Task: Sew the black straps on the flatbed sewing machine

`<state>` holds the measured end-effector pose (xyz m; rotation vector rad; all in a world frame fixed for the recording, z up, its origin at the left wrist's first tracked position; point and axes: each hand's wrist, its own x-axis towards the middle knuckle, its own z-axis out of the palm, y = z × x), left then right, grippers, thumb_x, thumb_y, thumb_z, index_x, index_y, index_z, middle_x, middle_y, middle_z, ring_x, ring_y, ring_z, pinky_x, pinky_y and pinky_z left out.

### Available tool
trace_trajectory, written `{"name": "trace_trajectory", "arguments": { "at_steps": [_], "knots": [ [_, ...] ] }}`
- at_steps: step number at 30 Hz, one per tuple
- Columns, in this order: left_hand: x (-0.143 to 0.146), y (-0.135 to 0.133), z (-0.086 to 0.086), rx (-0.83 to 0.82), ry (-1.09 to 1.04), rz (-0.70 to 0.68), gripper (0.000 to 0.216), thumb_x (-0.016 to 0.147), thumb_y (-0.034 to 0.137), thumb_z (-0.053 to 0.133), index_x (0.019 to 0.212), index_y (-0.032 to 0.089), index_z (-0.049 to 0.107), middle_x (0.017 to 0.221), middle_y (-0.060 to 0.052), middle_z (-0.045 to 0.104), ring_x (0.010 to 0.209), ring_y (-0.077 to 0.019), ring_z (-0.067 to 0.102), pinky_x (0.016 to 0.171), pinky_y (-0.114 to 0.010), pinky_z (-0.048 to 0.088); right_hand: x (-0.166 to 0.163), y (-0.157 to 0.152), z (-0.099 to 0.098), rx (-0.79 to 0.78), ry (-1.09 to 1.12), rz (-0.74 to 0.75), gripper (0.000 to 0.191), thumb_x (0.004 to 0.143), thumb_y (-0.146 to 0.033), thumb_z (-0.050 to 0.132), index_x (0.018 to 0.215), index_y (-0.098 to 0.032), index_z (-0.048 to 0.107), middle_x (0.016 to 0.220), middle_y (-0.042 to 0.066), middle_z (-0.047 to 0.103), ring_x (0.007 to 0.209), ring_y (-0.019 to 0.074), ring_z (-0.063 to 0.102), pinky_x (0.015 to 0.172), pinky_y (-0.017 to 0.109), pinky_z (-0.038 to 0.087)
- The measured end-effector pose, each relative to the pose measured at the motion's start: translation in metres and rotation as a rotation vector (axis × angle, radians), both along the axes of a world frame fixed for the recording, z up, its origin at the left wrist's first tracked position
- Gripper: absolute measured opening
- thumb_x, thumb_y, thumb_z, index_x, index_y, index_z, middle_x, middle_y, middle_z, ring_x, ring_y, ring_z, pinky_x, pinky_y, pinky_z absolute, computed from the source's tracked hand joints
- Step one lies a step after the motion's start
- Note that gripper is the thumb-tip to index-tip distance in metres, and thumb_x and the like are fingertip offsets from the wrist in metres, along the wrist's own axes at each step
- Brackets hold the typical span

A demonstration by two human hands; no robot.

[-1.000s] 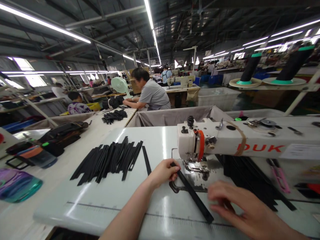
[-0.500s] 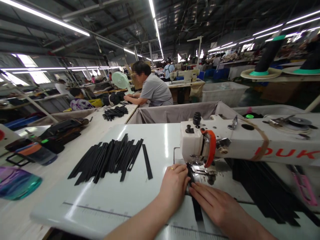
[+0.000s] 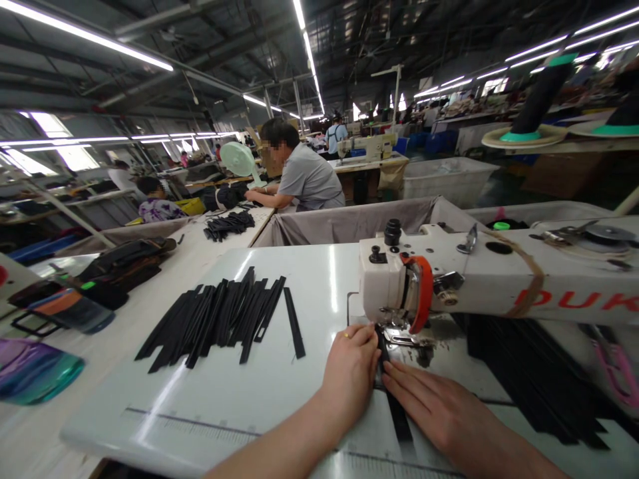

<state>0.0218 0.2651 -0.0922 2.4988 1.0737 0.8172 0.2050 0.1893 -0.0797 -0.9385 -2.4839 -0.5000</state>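
A narrow black strip (image 3: 399, 419) lies on the white table (image 3: 279, 392), its far end under the presser foot of a white sewing machine (image 3: 479, 279). My left hand (image 3: 349, 372) rests with curled fingers on the strip's left edge, just before the foot. My right hand (image 3: 439, 412) lies flat, fingers stretched, pressing the strip from the right. A fanned pile of black strips (image 3: 214, 319) sits to the left, one single black strip (image 3: 294, 332) beside it.
More black strips (image 3: 534, 379) are heaped right of the machine. A dark bag (image 3: 124, 263), a bottle (image 3: 70, 309) and a teal object (image 3: 34, 372) lie at left. A person in grey (image 3: 304, 176) works at the table ahead. Grey fabric bins (image 3: 349, 229) stand behind.
The strip went from lying diagonally to pointing straight under the presser foot. Both hands moved up to the foot and closed in on the strip; my view shifted slightly.
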Motion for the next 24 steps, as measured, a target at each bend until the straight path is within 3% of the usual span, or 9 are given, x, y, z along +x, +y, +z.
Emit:
{"name": "trace_trajectory", "arguments": {
  "at_steps": [16, 20, 24],
  "knots": [
    [0.002, -0.003, 0.011, -0.037, 0.041, -0.017, 0.021, 0.093, 0.009, 0.045, 0.096, 0.016, 0.065, 0.118, -0.012, 0.065, 0.114, -0.0278, 0.057, 0.096, -0.047, 0.05, -0.003, 0.003, 0.007, -0.05, 0.113, -0.041, 0.044, 0.082, 0.002, 0.04, 0.114, -0.011, 0.066, 0.109, 0.01, 0.073, 0.1, 0.0186, 0.068, 0.088, 0.03, 0.057],
    [0.002, -0.001, 0.011, -0.041, 0.012, -0.009, 0.019, 0.093, 0.009, 0.048, 0.097, 0.016, 0.065, 0.114, -0.011, 0.066, 0.111, -0.0274, 0.057, 0.095, -0.046, 0.05, -0.002, 0.007, 0.007, -0.136, 0.126, -0.056, 0.042, 0.082, 0.002, 0.044, 0.118, -0.01, 0.064, 0.111, 0.011, 0.07, 0.101, 0.0198, 0.066, 0.086, 0.031, 0.056],
    [0.002, 0.0, 0.013, -0.063, 0.001, -0.018, 0.018, 0.092, 0.008, 0.05, 0.097, 0.016, 0.065, 0.113, -0.01, 0.066, 0.109, -0.0271, 0.057, 0.094, -0.044, 0.05, 0.002, 0.007, 0.014, -0.321, 0.194, -0.014, 0.034, 0.086, -0.001, 0.045, 0.107, -0.017, 0.066, 0.098, 0.006, 0.069, 0.09, 0.0182, 0.064, 0.082, 0.031, 0.054]
  ]
}}
